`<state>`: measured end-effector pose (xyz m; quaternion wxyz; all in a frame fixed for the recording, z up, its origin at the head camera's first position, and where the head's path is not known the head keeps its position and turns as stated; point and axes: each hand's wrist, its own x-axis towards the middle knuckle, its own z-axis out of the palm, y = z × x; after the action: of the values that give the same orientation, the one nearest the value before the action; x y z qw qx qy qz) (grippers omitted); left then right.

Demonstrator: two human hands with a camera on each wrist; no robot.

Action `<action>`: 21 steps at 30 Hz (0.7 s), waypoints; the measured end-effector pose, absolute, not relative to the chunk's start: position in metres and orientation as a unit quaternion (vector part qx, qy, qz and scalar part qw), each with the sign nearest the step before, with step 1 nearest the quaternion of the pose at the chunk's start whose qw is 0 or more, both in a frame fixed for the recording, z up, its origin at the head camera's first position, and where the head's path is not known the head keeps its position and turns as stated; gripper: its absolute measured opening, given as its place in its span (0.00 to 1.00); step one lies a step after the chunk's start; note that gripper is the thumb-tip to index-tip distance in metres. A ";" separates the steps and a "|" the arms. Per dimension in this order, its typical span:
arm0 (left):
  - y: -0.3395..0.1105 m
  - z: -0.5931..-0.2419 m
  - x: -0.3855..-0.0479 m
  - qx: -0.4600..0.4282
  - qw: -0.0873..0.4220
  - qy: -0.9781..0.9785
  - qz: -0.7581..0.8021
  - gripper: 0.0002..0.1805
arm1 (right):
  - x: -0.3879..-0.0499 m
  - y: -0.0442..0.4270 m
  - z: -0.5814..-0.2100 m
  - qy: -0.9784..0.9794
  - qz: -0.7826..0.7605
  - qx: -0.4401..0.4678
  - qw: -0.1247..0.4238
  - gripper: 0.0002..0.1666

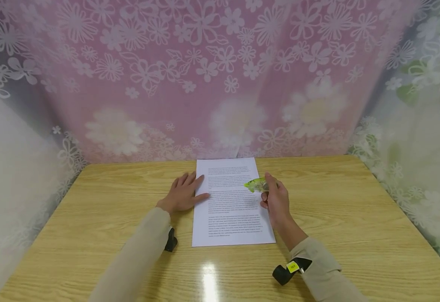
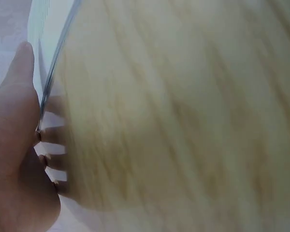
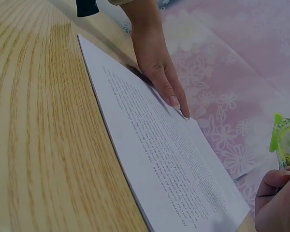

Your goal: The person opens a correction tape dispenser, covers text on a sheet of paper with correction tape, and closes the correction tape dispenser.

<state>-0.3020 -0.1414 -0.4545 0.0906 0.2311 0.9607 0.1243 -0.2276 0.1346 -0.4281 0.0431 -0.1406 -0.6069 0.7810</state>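
Note:
Printed paper (image 1: 229,201), apparently a thin stack, lies upright on the table in the head view, with rows of small text. My left hand (image 1: 182,193) rests at its left edge with fingers spread, thumb and forefinger on the page. In the left wrist view, that left hand (image 2: 12,135) shows beside the paper's edge. My right hand (image 1: 279,205) grips a green, see-through correction tape (image 1: 257,184) above the paper's right side. The right wrist view shows the correction tape (image 3: 289,140) raised off the page, with the fingers partly cut off by the frame.
A light wood-grain table (image 1: 337,201) spreads around the paper. Behind it hangs a pink flowered curtain (image 1: 227,105), touching the back edge. Pale flowered cloth (image 1: 420,138) hangs at both sides. Black wrist mounts (image 1: 286,272) sit on both forearms.

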 end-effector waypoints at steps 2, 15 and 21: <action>-0.140 -0.456 -0.302 0.232 0.094 0.961 0.120 0.44 | -0.228 0.135 -0.428 -0.607 0.780 -0.143 0.042 0.28; -0.136 -0.457 -0.296 0.228 0.095 0.965 0.085 0.45 | -0.228 0.137 -0.428 -0.596 0.787 -0.153 0.043 0.26; -0.134 -0.456 -0.293 0.226 0.090 0.968 0.057 0.45 | -0.228 0.137 -0.429 -0.596 0.788 -0.154 0.033 0.27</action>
<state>-0.2933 -0.1341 -0.4557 0.0902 0.2264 0.9682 0.0574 -0.2276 0.1373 -0.4289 0.0329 -0.1535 -0.5959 0.7876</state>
